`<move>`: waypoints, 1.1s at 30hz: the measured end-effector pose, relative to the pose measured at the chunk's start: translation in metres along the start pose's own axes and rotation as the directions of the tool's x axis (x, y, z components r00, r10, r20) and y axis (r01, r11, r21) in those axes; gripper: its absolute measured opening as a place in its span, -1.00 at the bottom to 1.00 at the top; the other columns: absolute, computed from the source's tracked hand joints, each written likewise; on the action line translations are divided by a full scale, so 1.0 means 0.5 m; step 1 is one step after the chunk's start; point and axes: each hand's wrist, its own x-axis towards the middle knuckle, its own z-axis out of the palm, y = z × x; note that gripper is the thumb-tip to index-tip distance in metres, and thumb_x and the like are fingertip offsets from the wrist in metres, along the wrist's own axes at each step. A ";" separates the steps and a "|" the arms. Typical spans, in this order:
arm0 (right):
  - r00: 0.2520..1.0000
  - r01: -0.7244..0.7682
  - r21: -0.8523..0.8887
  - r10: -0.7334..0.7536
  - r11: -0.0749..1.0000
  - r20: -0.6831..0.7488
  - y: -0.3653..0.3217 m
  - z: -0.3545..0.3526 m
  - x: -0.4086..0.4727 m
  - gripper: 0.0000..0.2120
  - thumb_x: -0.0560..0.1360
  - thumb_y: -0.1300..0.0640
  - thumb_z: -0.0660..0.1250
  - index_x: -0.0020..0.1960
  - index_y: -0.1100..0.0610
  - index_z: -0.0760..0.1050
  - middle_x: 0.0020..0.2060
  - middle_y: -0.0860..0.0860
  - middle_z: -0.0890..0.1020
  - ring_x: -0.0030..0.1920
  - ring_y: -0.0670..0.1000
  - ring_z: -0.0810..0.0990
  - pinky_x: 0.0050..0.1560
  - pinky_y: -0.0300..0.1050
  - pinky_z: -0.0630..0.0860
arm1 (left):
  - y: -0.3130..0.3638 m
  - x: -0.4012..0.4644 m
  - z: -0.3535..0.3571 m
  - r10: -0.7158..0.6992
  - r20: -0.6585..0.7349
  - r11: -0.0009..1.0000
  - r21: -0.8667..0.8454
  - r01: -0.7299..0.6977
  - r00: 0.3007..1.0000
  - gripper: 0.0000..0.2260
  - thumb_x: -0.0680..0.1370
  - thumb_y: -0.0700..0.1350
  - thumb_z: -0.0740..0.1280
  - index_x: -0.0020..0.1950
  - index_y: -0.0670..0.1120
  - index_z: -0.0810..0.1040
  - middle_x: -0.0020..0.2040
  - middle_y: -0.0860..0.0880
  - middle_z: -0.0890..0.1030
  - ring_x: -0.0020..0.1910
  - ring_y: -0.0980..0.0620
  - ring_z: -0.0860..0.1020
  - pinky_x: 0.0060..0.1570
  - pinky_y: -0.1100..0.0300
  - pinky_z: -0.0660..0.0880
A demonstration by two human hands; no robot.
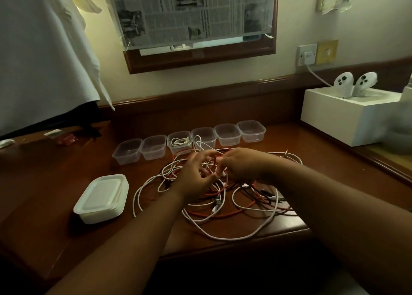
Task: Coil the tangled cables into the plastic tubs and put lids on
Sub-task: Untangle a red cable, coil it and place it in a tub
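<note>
Head view: a wooden desk [55, 205] carried, in descending size, a white box [347, 116] at far right with two controllers [354, 84] standing in it, a tangle of white, red and black cables [223, 205] at centre, a stack of white lids [102, 199] to the left of the tangle, and a row of six clear tubs [189, 142] behind it. The third tub from the left [179, 142] held a coiled white cable [180, 141]; the rest appeared empty. Both hands met over the tangle. The left hand [196, 178] had its fingers half curled among the strands; whether it gripped one could not be told. The right hand [240, 165] pinched a strand near its plug.
</note>
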 end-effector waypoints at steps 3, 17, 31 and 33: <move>0.992 0.084 0.034 -0.080 0.996 -0.102 -0.004 -0.014 0.002 -0.67 0.68 0.00 0.11 -0.08 0.13 0.54 -0.31 -0.02 0.50 -0.35 -0.10 0.41 -0.33 -0.26 0.34 | -0.002 0.022 0.029 0.025 -0.021 0.998 0.064 -0.024 0.999 -0.80 0.58 -0.07 0.37 0.20 -0.01 0.54 0.01 0.02 0.55 -0.16 0.10 0.55 -0.22 0.21 0.51; 0.877 0.286 0.107 -0.216 0.952 -0.429 0.010 -0.055 0.013 -0.79 0.53 0.02 0.41 0.03 0.05 0.40 -0.19 -0.02 0.54 -0.30 -0.13 0.52 -0.42 -0.37 0.43 | -0.081 0.043 0.096 -0.128 -0.233 0.991 -0.058 0.118 0.964 -0.91 0.64 -0.10 0.27 0.02 -0.05 0.55 -0.20 0.02 0.53 -0.35 0.14 0.43 -0.35 0.28 0.32; 0.949 0.304 0.268 -0.266 0.914 -0.170 0.030 -0.023 0.071 -0.72 0.63 -0.02 0.20 0.12 0.17 0.53 0.02 0.17 0.65 -0.02 0.03 0.63 0.05 -0.11 0.57 | -0.120 0.044 0.118 -0.058 -0.382 0.998 0.007 0.065 0.922 -0.84 0.64 -0.10 0.26 -0.14 -0.06 0.47 -0.23 -0.03 0.48 -0.29 0.10 0.44 -0.30 0.31 0.34; 0.948 0.306 0.690 -0.273 0.656 -0.161 0.024 -0.021 0.063 -0.72 0.67 0.01 0.12 0.07 0.21 0.47 -0.09 0.14 0.67 -0.02 0.07 0.67 0.13 -0.06 0.58 | -0.123 0.044 0.118 -0.049 -0.366 0.998 0.017 0.059 0.929 -0.87 0.64 -0.14 0.27 -0.11 -0.08 0.49 -0.19 -0.05 0.51 -0.23 0.06 0.48 -0.26 0.35 0.36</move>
